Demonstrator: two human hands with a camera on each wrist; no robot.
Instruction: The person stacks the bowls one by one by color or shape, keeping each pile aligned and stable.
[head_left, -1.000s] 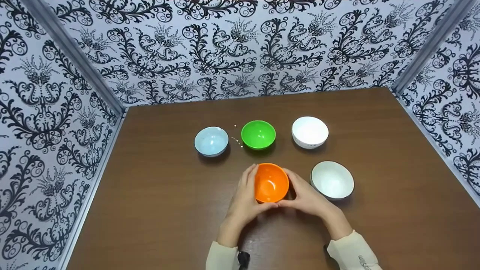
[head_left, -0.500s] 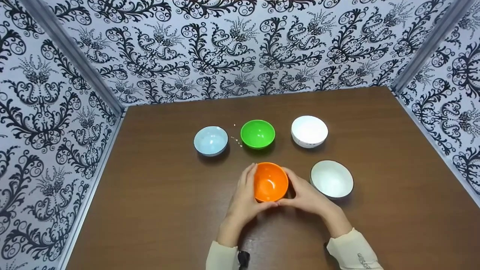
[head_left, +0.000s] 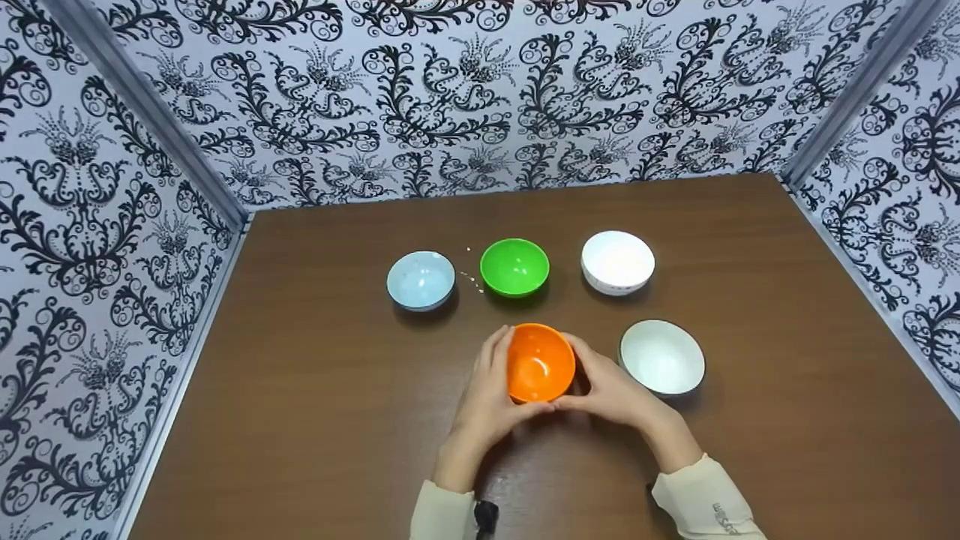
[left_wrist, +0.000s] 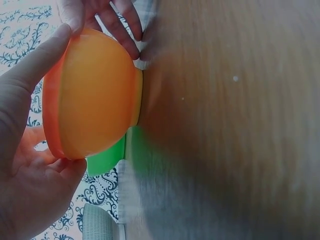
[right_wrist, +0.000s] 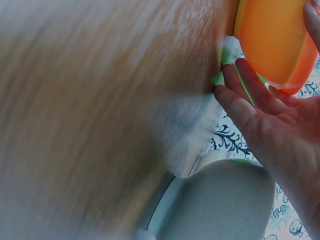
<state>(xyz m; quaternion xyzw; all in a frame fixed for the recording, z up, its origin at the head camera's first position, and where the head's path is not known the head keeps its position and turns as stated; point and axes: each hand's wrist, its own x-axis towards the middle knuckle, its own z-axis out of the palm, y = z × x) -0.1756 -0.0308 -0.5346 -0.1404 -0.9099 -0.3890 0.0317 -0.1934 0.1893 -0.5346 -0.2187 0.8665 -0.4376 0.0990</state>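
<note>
An orange bowl [head_left: 540, 366] stands upright on the brown table between both hands. My left hand [head_left: 484, 401] holds its left side, and the thumb lies along the near rim. From the other side my right hand [head_left: 615, 394] grips the bowl, its thumb meeting the left thumb at the front. In the left wrist view the foot of the orange bowl [left_wrist: 97, 95] sits on the tabletop. The right wrist view has the right hand's fingers [right_wrist: 255, 90] beside the orange bowl [right_wrist: 272, 40], some of them spread apart from its wall.
Behind are a light blue bowl [head_left: 421, 281], a green bowl [head_left: 514, 268] and a white bowl [head_left: 617, 262]. A pale bowl [head_left: 661, 358] stands close to the right hand. Small white specks [head_left: 472, 280] lie by the green bowl. Patterned walls [head_left: 480, 97] border the table [head_left: 315, 420].
</note>
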